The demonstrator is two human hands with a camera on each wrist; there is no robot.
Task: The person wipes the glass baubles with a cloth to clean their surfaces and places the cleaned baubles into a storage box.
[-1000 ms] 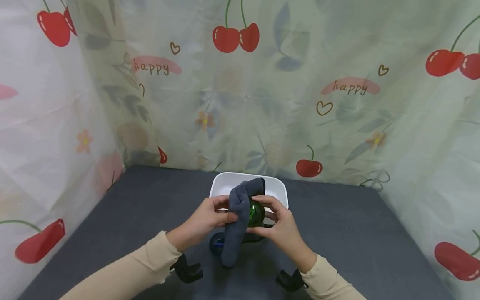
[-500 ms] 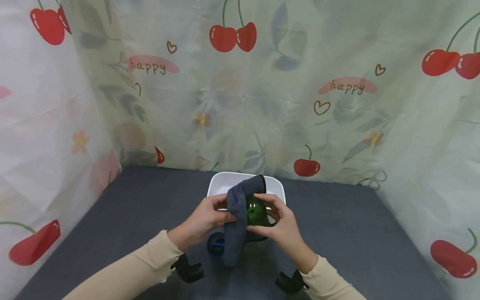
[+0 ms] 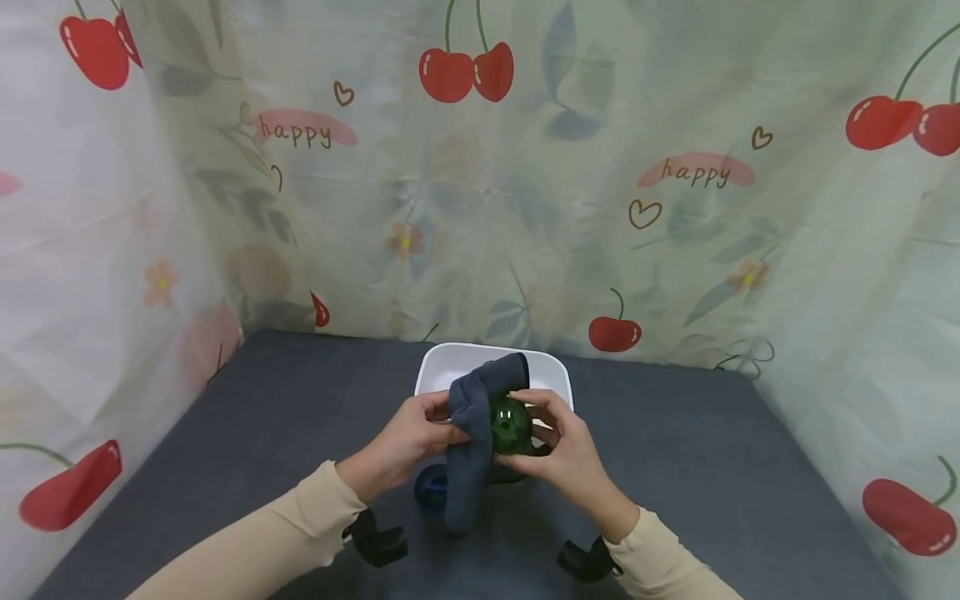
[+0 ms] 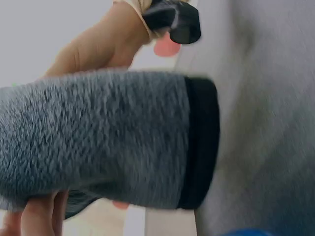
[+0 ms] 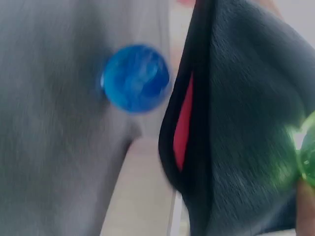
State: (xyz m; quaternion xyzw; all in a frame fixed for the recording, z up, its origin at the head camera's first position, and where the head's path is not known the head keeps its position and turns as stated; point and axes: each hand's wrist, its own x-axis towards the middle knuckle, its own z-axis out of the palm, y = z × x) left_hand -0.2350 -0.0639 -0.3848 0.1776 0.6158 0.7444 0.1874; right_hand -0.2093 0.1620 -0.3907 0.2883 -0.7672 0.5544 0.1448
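A dark grey cloth (image 3: 469,454) with black edging hangs folded between the two hands, above the table. My left hand (image 3: 397,442) pinches it between thumb and fingers. In my right hand (image 3: 566,454) is a clear green ball (image 3: 513,427), gripped by thumb and fingertips, its left side against the cloth. The left wrist view shows the cloth's fuzzy surface (image 4: 98,132) up close, with fingers (image 4: 39,219) below. Over in the right wrist view, only part of the green ball (image 5: 309,152) shows at the edge.
A clear blue ball (image 3: 431,488) rests on the grey table (image 3: 322,400), partly behind the cloth's lower end. Beyond the hands stands a white tub (image 3: 441,367), partly hidden by them. Patterned curtains (image 3: 480,208) enclose the table at the back and sides.
The green ball has turned a little in the right fingers, and more of it shows beside the cloth. The cloth's folds have shifted slightly. Both hands keep their hold.
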